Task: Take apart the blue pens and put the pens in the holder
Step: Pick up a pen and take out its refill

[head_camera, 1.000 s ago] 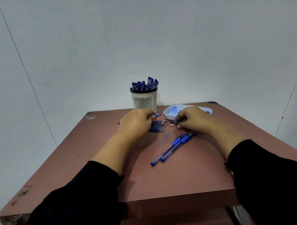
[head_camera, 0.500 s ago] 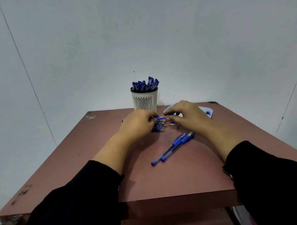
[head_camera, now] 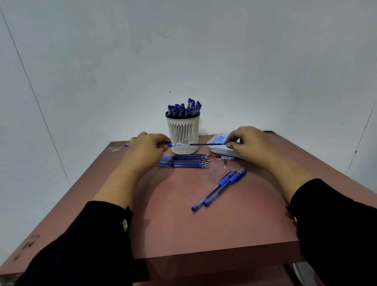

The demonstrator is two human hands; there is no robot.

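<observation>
Left hand (head_camera: 143,150) grips clear blue pen barrel (head_camera: 172,144), right hand (head_camera: 249,143) pinches thin blue refill (head_camera: 205,144), before white slotted holder (head_camera: 184,134)

A reddish-brown table (head_camera: 208,228) carries a white slotted pen holder (head_camera: 184,133) at centre frame, a row of blue refills (head_camera: 184,161) just below it, a white tray (head_camera: 219,149) right of it, and two capped blue pens (head_camera: 219,188) lower right.
</observation>
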